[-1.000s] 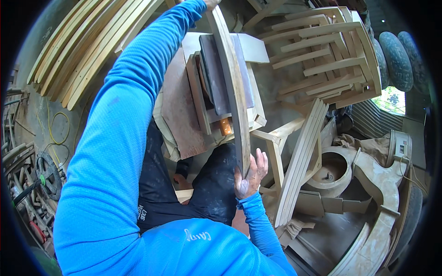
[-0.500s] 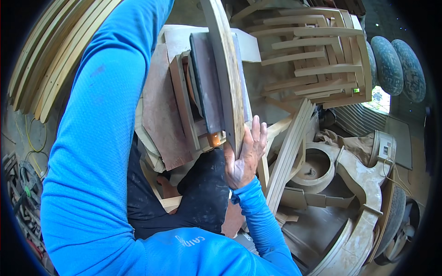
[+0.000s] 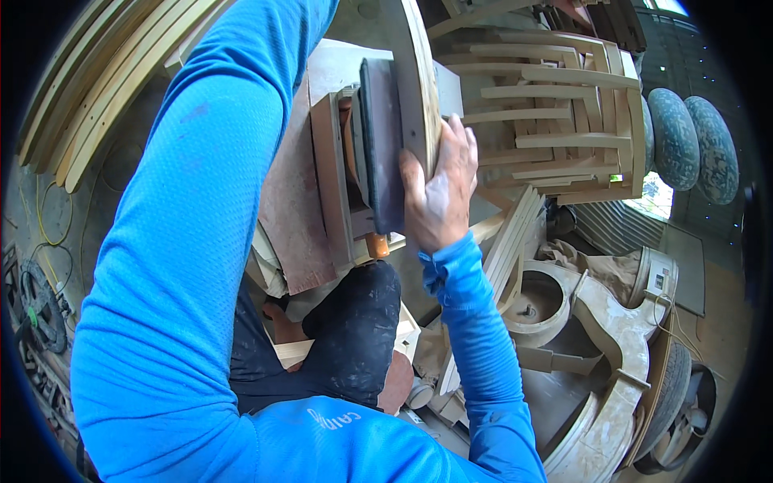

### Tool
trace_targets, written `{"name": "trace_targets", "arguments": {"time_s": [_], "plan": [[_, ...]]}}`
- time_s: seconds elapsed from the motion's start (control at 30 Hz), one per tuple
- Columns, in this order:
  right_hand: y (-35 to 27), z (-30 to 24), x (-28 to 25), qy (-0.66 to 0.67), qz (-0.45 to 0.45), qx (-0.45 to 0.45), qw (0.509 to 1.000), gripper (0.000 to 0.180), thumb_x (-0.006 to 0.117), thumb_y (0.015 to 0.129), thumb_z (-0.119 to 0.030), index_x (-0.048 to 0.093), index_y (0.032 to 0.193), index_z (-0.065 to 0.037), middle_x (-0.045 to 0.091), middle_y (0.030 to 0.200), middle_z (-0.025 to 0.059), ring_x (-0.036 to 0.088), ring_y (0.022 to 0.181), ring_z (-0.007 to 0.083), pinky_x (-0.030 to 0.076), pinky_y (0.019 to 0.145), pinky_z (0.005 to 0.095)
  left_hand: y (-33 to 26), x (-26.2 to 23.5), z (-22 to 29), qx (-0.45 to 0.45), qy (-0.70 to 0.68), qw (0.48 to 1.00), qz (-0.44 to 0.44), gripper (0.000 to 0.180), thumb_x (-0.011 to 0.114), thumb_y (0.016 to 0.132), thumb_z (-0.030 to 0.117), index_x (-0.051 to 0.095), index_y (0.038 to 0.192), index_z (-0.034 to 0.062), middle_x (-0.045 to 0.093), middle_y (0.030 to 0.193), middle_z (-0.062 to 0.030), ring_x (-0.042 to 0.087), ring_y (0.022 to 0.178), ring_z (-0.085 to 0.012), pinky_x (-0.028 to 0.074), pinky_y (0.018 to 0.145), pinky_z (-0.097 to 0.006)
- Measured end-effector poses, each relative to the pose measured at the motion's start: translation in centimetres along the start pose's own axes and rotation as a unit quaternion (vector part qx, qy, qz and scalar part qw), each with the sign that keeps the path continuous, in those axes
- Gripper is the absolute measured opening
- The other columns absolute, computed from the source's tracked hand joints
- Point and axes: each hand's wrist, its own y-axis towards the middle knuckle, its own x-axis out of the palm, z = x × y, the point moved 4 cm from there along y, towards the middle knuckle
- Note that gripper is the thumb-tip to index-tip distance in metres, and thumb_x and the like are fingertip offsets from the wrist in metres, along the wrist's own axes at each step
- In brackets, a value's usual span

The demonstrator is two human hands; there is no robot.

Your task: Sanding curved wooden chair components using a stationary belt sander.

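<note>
My right hand [image 3: 444, 185] is wrapped round the near end of a long, slightly curved wooden slat [image 3: 419, 76], thumb on its left side and fingers on its right. The slat stretches away from me to the top edge of the view. Its left side lies along an upright purple-grey sanding belt [image 3: 385, 145] with a dark edge; whether they touch, I cannot tell. My left arm [image 3: 181, 233], in a blue sleeve, reaches forward past the top edge, so my left hand is out of sight.
Brown boards [image 3: 294, 217] and a small orange cylinder [image 3: 377, 245] are by the belt. Curved slats [image 3: 105, 80] lie far left. A stack of wooden frames [image 3: 576, 113] stands at far right, above a pale machine housing [image 3: 620, 322]. My knee [image 3: 362, 310] is just below the belt.
My right hand has moved forward, away from my body, taking the wooden slat with it along the belt. My left arm has also reached farther forward. The whole view has shifted slightly.
</note>
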Motion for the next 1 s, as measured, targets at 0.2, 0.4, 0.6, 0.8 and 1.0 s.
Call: {"name": "trace_targets", "arguments": {"time_s": [0.2, 0.4, 0.6, 0.8, 1.0], "plan": [[4.6, -2.4, 0.8, -0.011, 0.017, -0.022, 1.000, 0.062, 0.066, 0.088, -0.030, 0.050, 0.142, -0.004, 0.043, 0.153, 0.0238, 0.030, 0.147, 0.0439, 0.022, 0.119, 0.0580, -4.3, -0.5, 0.6, 0.038, -0.013, 0.998, 0.048, 0.109, 0.070, 0.083, 0.035, 0.003, 0.158, -0.0066, 0.018, 0.163, -0.0327, 0.019, 0.154, -0.0380, 0.018, 0.126, -0.036], [9.3, -0.7, 2.2, -0.060, 0.040, -0.027, 0.997, 0.056, 0.065, 0.090, -0.034, 0.057, 0.135, -0.002, 0.048, 0.150, 0.0218, 0.034, 0.145, 0.0417, 0.025, 0.120, 0.0555, -14.7, 3.9, 5.8, -0.026, -0.033, 0.999, -0.008, 0.123, 0.074, 0.078, 0.032, -0.010, 0.158, -0.0075, 0.006, 0.166, -0.0320, 0.012, 0.156, -0.0378, 0.013, 0.128, -0.033], [13.7, -3.0, 2.5, -0.065, 0.017, -0.026, 0.997, 0.055, 0.065, 0.091, -0.034, 0.058, 0.132, 0.002, 0.053, 0.145, 0.0196, 0.038, 0.142, 0.0377, 0.026, 0.119, 0.0516, -20.7, -1.7, 5.1, -0.043, -0.144, 0.988, 0.028, 0.114, 0.072, 0.081, 0.036, -0.002, 0.163, 0.0054, 0.031, 0.159, -0.0333, 0.035, 0.148, -0.0431, 0.014, 0.128, -0.034], [16.7, -3.6, 3.1, -0.070, 0.000, 0.001, 0.998, 0.054, 0.065, 0.089, -0.035, 0.060, 0.130, 0.000, 0.056, 0.141, 0.0189, 0.041, 0.140, 0.0363, 0.028, 0.119, 0.0502, -20.2, -1.9, 4.4, -0.047, -0.134, 0.989, 0.035, 0.113, 0.072, 0.082, 0.036, -0.001, 0.163, 0.0068, 0.030, 0.160, -0.0322, 0.034, 0.148, -0.0425, 0.014, 0.128, -0.036], [20.1, -3.0, 3.8, -0.094, -0.018, 0.015, 0.995, 0.053, 0.065, 0.090, -0.038, 0.062, 0.129, -0.003, 0.058, 0.139, 0.0179, 0.042, 0.140, 0.0356, 0.029, 0.118, 0.0506, -18.5, -0.6, 4.2, -0.044, -0.121, 0.991, 0.039, 0.112, 0.071, 0.082, 0.037, 0.000, 0.163, 0.0081, 0.029, 0.161, -0.0311, 0.033, 0.149, -0.0419, 0.014, 0.128, -0.037]]}}
